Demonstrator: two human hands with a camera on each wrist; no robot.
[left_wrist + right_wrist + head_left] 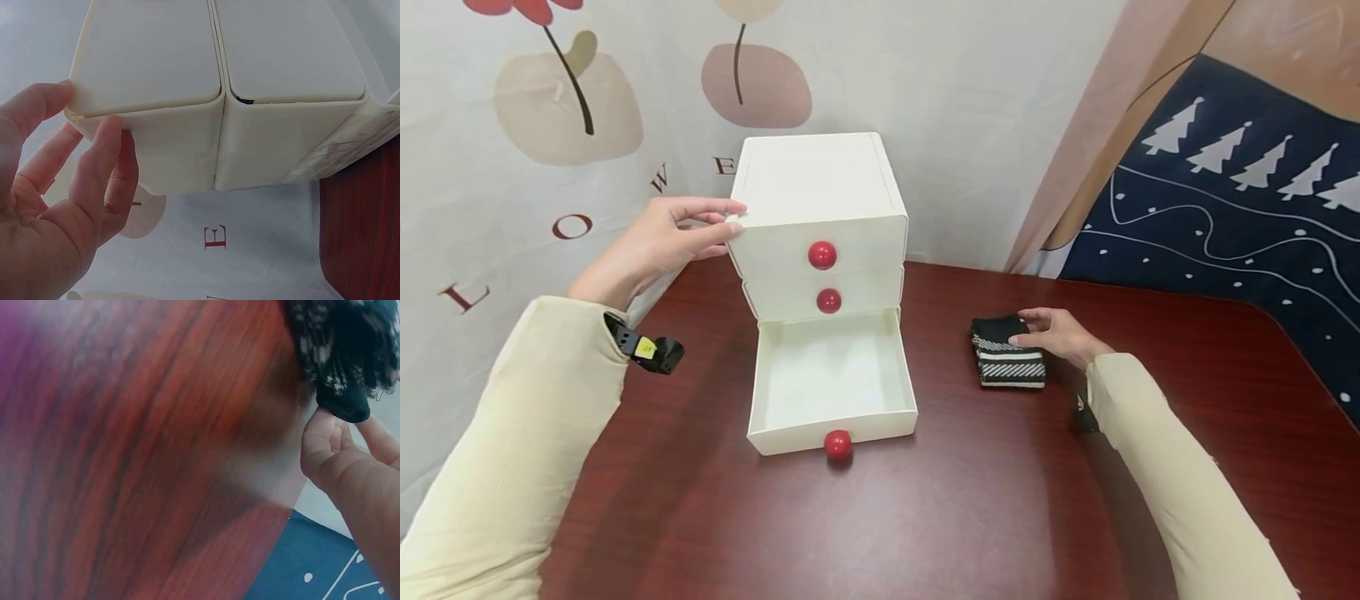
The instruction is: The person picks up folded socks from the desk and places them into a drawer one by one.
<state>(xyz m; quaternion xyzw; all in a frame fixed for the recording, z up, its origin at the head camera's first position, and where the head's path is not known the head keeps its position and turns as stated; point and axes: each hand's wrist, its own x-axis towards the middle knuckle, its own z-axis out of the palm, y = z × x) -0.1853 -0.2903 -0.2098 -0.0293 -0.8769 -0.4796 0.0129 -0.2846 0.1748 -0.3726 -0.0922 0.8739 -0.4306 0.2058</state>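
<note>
A white drawer unit [820,179] with red ball knobs stands at the back of the table. Its bottom drawer [829,375] is pulled out, and nothing lies inside; the upper two are closed. My left hand [673,233] grips the unit's top left front corner, thumb and fingertips against its edges. To the right lies a folded black-and-white striped knit [1009,367], sock-like in size. My right hand [1062,336] pinches its far right edge between thumb and fingers. In the right wrist view, the dark rounded end of the knit [344,400] sits between the fingertips.
The dark red wooden table [970,500] runs under everything. Behind it hangs a pale printed cloth [970,108], close to the unit's back. A navy cloth with white trees [1225,233] borders the table's right edge. Both wrists wear black straps.
</note>
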